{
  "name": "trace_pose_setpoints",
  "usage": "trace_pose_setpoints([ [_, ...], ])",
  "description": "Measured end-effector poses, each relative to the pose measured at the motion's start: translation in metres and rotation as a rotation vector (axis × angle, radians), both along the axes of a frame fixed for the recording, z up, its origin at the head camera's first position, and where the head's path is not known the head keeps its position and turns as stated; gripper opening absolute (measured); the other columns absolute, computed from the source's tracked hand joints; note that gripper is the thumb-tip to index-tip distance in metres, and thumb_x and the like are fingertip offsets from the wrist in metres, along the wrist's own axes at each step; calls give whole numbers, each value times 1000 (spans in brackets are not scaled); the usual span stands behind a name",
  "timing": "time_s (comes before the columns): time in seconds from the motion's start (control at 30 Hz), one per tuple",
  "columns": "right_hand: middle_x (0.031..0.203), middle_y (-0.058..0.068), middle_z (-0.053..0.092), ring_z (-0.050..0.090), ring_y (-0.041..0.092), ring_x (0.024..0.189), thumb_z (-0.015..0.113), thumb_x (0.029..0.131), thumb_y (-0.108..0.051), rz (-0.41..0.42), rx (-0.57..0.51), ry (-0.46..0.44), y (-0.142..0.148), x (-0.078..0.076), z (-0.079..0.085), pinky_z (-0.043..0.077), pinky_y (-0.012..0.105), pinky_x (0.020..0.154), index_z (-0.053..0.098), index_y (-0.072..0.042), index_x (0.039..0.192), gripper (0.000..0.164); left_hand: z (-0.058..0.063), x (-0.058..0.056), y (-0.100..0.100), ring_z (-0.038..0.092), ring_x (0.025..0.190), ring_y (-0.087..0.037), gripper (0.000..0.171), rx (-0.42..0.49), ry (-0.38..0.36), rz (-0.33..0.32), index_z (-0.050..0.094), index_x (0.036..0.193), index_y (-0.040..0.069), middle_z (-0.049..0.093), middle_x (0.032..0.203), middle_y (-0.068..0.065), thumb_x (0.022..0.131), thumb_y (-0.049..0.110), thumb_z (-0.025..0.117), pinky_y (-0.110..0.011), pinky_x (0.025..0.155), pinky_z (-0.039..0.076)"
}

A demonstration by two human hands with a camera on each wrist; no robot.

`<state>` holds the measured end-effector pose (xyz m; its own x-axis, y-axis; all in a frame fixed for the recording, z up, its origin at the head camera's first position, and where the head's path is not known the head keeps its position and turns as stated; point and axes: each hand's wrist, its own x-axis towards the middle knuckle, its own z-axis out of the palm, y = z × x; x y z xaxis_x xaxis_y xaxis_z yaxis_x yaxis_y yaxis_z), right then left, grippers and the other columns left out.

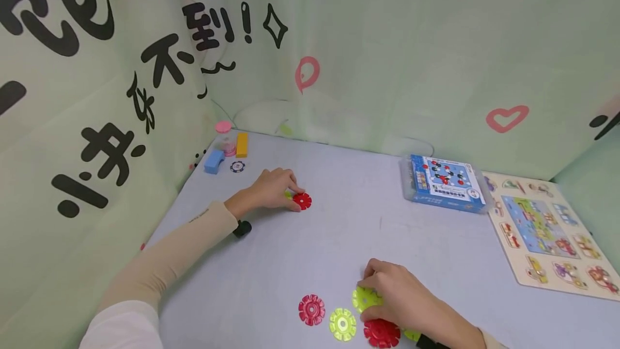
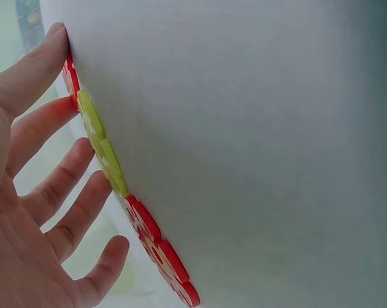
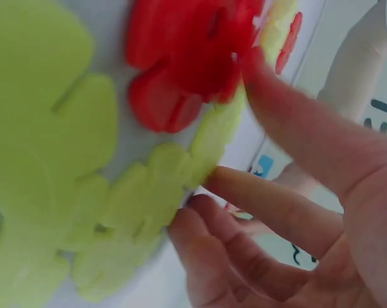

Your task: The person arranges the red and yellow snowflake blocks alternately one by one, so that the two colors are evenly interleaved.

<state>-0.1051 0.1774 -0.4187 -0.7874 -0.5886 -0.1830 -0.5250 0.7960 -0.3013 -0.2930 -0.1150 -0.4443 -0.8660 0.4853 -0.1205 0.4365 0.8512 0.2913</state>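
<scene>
My left hand (image 1: 271,188) reaches to the far left of the table, its thumb and index finger at opposite edges of a notched red plastic disc (image 1: 302,201). A yellow-green disc (image 2: 102,141) lies beside it under the other fingers, with another red disc (image 2: 160,247) nearer the wrist. At the front, my right hand (image 1: 402,292) pinches a yellow-green disc (image 1: 366,299) between thumb and fingers. Close by lie a red disc (image 1: 382,333), a smaller red disc (image 1: 312,309) and a pale-centred yellow-green disc (image 1: 342,324). More yellow-green discs (image 3: 45,160) show under the right wrist.
At the back left stand a pink-lidded jar (image 1: 225,139), a yellow-orange block (image 1: 242,145), a blue block (image 1: 214,161) and a round chip (image 1: 238,166). A boxed set (image 1: 443,183) and wooden puzzle board (image 1: 520,273) lie right. Printed curtains (image 1: 368,69) border the table.
</scene>
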Motion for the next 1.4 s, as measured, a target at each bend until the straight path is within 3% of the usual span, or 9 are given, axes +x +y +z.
trace_pose_setpoints([
  [0.3,95,-8,65,57,4,83,84,64,-42,-47,-43,-33,-2,-3,-1,54,20,70,74,-19,98,43,2,2,1,47,105,-13,56,8,-4,-4,63,123,33,56,112,4,72,52,76,-40,90,38],
  [0.5,97,-7,64,54,2,79,82,66,-37,-10,-30,-40,-5,-2,-2,52,20,68,74,-20,100,39,2,2,1,47,106,-14,56,4,-4,7,63,123,32,56,113,4,72,52,76,-42,92,38],
  [0.77,89,-6,63,47,2,67,80,63,-41,60,40,66,-11,-13,-1,44,18,60,74,-19,96,40,2,3,1,47,106,-13,57,-5,1,18,63,123,33,56,113,4,71,52,77,-41,91,39],
  [0.9,86,-8,62,47,1,63,79,60,-37,56,-44,160,-10,-38,1,43,16,57,75,-17,96,42,3,2,1,47,106,-14,56,4,0,8,63,123,32,56,113,4,72,52,76,-41,91,38],
  [1.1,82,-6,64,56,7,65,80,61,-29,24,-235,289,-23,-109,0,45,16,57,75,-12,98,42,2,1,1,47,104,-13,56,3,8,4,63,123,33,56,112,5,72,53,75,-41,90,38],
  [1.27,89,0,68,58,10,70,80,65,-28,14,-215,281,-44,-155,-8,47,20,61,74,-9,103,43,1,-1,2,46,104,-12,56,-14,15,5,62,123,34,56,111,6,72,54,75,-40,90,37],
  [1.4,95,1,68,56,9,74,76,71,-28,57,-140,200,-58,-171,-17,46,22,65,73,-10,106,40,1,1,2,46,104,-12,56,-18,4,13,63,123,34,55,111,6,72,54,75,-40,90,37],
])
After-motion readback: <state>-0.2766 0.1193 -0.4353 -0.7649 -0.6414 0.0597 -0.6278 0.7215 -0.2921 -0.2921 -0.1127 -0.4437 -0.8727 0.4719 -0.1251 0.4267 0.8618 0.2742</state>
